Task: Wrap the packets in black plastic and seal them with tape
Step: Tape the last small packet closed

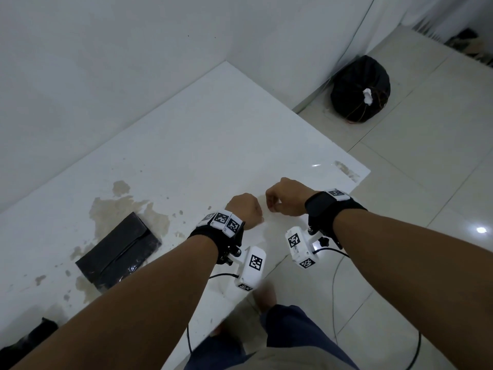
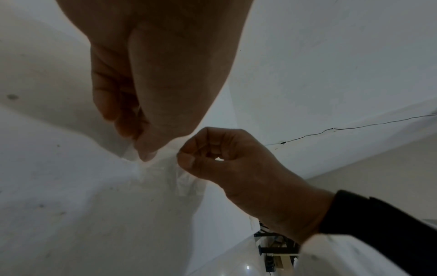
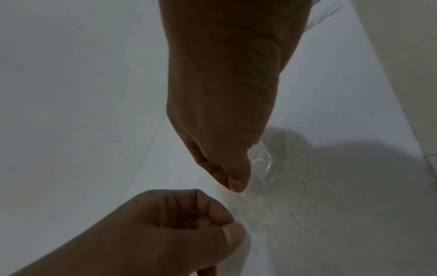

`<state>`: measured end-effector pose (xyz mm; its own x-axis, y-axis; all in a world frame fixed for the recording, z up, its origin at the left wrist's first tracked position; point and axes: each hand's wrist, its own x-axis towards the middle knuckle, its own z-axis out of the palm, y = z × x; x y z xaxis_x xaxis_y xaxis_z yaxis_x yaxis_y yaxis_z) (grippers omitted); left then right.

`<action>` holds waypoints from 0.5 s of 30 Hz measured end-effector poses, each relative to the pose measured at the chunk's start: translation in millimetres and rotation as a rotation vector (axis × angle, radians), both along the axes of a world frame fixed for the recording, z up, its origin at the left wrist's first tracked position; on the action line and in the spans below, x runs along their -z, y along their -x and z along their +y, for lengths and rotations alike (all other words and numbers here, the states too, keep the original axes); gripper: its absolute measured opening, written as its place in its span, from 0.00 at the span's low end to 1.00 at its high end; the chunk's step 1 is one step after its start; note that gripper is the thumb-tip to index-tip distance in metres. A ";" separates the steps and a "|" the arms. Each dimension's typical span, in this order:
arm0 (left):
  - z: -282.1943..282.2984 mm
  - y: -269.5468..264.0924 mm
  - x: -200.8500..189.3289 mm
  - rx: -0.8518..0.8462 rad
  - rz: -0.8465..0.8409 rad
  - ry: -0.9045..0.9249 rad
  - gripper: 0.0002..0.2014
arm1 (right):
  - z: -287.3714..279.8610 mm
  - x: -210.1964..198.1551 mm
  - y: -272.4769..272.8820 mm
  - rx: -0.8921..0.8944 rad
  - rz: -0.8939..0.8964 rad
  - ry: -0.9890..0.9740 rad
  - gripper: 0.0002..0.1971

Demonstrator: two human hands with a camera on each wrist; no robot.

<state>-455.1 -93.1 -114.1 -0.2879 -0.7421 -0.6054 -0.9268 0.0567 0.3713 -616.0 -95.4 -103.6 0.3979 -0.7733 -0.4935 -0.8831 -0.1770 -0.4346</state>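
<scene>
Left hand (image 1: pixel 246 210) and right hand (image 1: pixel 286 196) pinch clear tape (image 3: pixel 261 166)

The clear tape (image 3: pixel 261 164) between the left hand (image 1: pixel 246 209) and the right hand (image 1: pixel 286 196) is nearly invisible from the head camera; only a glinting crumple shows at the right wrist. Both hands' fingertips are hidden under their knuckles there. A black plastic heap (image 1: pixel 25 343) is cut off at the lower left edge. The black wrapped packet (image 1: pixel 118 251) hides its contents.
</scene>
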 end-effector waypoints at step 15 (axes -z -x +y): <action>-24.3 13.9 -53.1 -0.057 0.245 -0.031 0.08 | -2.5 -26.5 26.7 0.117 -0.173 0.021 0.06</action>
<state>-469.1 -117.4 -61.0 -0.3874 -0.7430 -0.5457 -0.8103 -0.0078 0.5859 -642.7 -97.9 -77.1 0.3820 -0.8289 -0.4087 -0.8109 -0.0885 -0.5785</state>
